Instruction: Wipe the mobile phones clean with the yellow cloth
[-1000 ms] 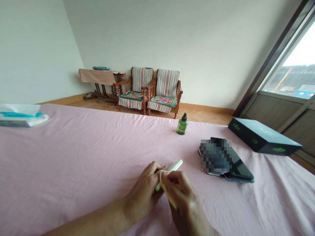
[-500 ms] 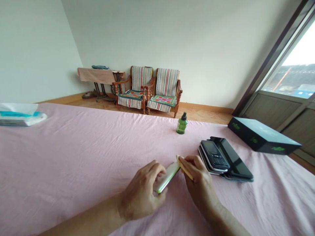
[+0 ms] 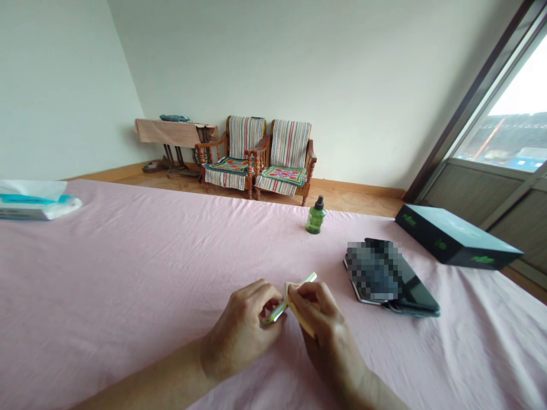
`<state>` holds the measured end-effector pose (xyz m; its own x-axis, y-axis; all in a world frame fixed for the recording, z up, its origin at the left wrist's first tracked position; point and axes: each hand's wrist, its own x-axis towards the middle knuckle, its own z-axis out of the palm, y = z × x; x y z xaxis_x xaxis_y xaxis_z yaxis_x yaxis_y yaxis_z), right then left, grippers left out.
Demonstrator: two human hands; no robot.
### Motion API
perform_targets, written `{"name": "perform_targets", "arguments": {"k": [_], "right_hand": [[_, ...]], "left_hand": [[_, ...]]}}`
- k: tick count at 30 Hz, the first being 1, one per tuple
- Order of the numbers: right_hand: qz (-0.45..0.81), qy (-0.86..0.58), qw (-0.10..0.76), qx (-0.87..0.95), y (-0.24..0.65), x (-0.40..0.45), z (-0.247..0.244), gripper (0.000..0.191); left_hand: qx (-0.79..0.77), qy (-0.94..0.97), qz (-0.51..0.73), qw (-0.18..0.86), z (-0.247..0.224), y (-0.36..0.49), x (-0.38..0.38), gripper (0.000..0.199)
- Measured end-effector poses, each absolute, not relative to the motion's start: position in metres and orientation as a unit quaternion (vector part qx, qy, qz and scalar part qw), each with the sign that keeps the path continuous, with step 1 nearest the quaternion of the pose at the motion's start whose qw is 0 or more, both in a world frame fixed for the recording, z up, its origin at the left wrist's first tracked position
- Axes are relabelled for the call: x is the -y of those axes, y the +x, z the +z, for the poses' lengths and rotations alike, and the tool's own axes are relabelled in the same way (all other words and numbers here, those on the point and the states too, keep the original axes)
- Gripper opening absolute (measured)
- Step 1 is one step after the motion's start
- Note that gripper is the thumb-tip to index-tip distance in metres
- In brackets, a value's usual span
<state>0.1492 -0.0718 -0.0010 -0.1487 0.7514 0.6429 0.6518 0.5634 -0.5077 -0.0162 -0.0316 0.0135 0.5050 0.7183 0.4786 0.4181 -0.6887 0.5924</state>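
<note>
My left hand (image 3: 243, 324) is closed around one end of a slim phone (image 3: 277, 312) with a pale, shiny body and a green edge. The phone is tilted so that mostly its narrow edge faces me; its far end sticks out between my hands. Pinched in my right hand (image 3: 327, 322) is a folded yellow cloth (image 3: 299, 319), pressed against the phone's edge near its middle. My fingers and the cloth hide part of the phone.
Right of my hands lies a dark tablet (image 3: 421, 293) beside stacked devices, partly pixelated. A green spray bottle (image 3: 315, 219) stands farther back. A black box (image 3: 453, 236) sits at the right, a tissue pack (image 3: 38, 206) at the far left. Pink cloth (image 3: 149, 256) covers the surface.
The phone has been turned from showing its broad face to mostly its edge. My right hand and the cloth have moved left and slightly down, from the phone's far end toward its middle.
</note>
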Motion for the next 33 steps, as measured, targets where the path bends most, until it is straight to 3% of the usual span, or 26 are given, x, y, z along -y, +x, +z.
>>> {"name": "perform_targets", "arguments": {"k": [5, 13, 24, 33], "right_hand": [[0.09, -0.436, 0.449, 0.775, 0.141, 0.078, 0.0, 0.035], [0.005, -0.54, 0.447, 0.713, 0.178, 0.057, -0.005, 0.034], [0.099, -0.429, 0.448, 0.778, 0.139, 0.082, 0.0, 0.035], [0.037, -0.544, 0.451, 0.707, 0.184, 0.056, -0.005, 0.032]], "left_hand": [[-0.347, 0.835, 0.376, 0.201, 0.014, -0.017, 0.031, 0.017], [-0.344, 0.847, 0.346, 0.211, 0.014, -0.017, 0.032, 0.016], [-0.345, 0.842, 0.36, 0.206, 0.017, -0.016, 0.032, 0.019], [-0.278, 0.862, 0.383, 0.18, 0.01, -0.021, 0.027, 0.01]]}}
